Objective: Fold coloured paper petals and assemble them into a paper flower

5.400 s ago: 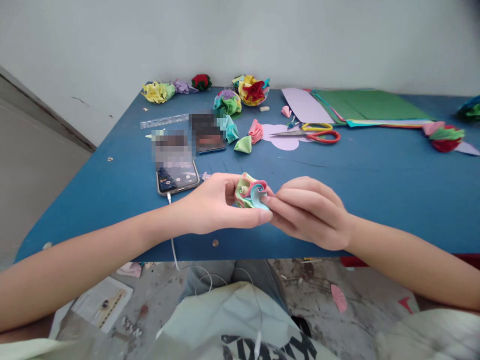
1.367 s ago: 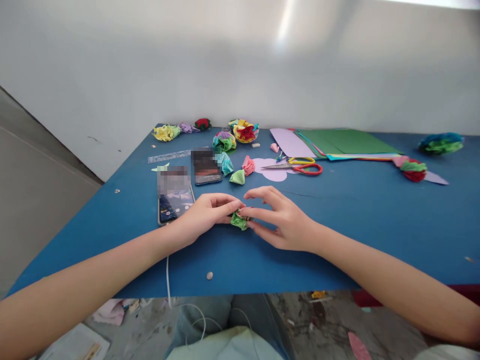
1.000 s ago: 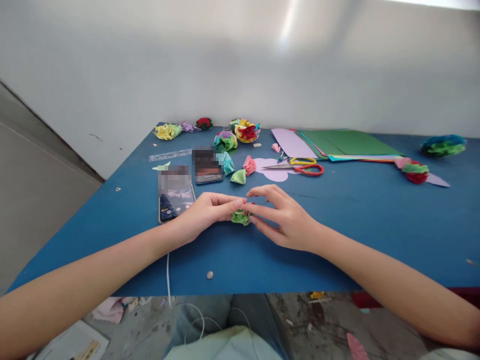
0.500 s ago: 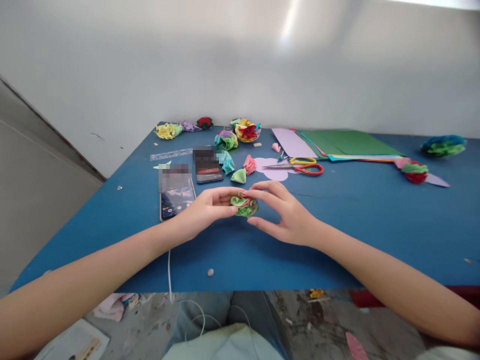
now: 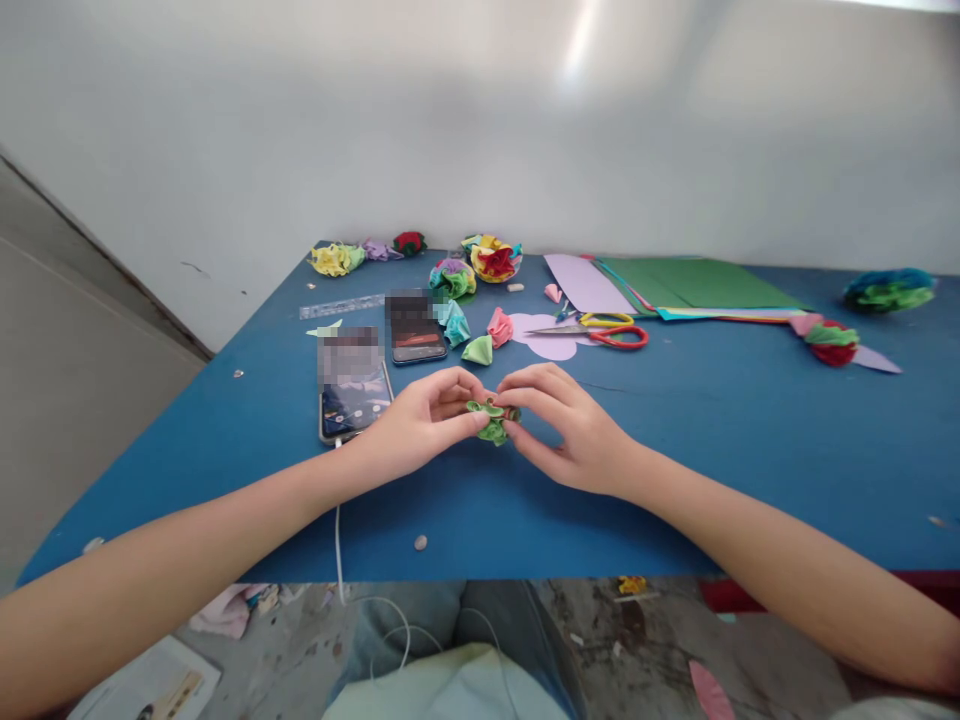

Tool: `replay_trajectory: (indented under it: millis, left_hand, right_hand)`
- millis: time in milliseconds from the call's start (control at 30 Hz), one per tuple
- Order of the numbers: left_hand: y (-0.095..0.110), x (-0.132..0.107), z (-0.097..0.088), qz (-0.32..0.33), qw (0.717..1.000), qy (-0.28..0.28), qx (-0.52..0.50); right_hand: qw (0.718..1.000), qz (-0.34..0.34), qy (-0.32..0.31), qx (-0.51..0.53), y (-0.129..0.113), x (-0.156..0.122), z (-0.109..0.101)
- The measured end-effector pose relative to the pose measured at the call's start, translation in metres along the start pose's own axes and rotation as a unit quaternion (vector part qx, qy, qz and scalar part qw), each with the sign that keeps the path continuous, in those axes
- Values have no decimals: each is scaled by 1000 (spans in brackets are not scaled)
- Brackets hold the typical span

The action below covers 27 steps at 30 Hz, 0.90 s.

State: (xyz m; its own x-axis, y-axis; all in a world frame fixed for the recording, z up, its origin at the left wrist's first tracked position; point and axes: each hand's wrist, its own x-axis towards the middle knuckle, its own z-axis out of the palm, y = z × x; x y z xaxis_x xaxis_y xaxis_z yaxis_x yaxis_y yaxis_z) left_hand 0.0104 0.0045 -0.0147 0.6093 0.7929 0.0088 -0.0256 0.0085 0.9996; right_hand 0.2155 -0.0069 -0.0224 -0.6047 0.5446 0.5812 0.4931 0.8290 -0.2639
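A small green and reddish paper flower (image 5: 493,428) with curled petals is held between both hands over the front half of the blue table. My left hand (image 5: 442,415) pinches its left side, thumb in front and fingers behind. On the other side my right hand (image 5: 562,425) closes thumb and fingertips on the flower's right edge. The fingers partly cover the flower. Just beyond the hands lie folded paper pieces: a green one (image 5: 478,350), a pink one (image 5: 500,327) and a turquoise one (image 5: 454,324).
Two phones (image 5: 352,400) (image 5: 417,340) lie left, the nearer with a white cable (image 5: 339,550). Behind are scissors (image 5: 619,337) on a lilac paper flower shape (image 5: 551,346), coloured sheets (image 5: 705,285), a ruler (image 5: 341,306) and several finished paper flowers (image 5: 496,262). The wall stands behind the table (image 5: 750,450).
The paper flower has tipped, so less of its curled top faces me. My right thumb has come up onto its edge, and the left thumb has moved further across it.
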Motion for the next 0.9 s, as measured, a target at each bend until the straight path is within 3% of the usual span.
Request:
replay_trajectory:
  millis: [200, 467, 700, 900]
  left_hand:
    - [2, 0, -1, -12, 1000, 0, -8]
    - [-5, 9, -2, -60, 997, 40, 15]
    - [-15, 9, -7, 14, 982, 75, 174]
    - [-13, 3, -3, 50, 937, 83, 334]
  right_hand:
    - [1000, -18, -9, 5, 2, 0, -1]
    - [999, 33, -30, 28, 19, 3, 1]
    - [992, 124, -14, -2, 44, 2, 9]
    - [979, 184, 36, -77, 75, 2, 21]
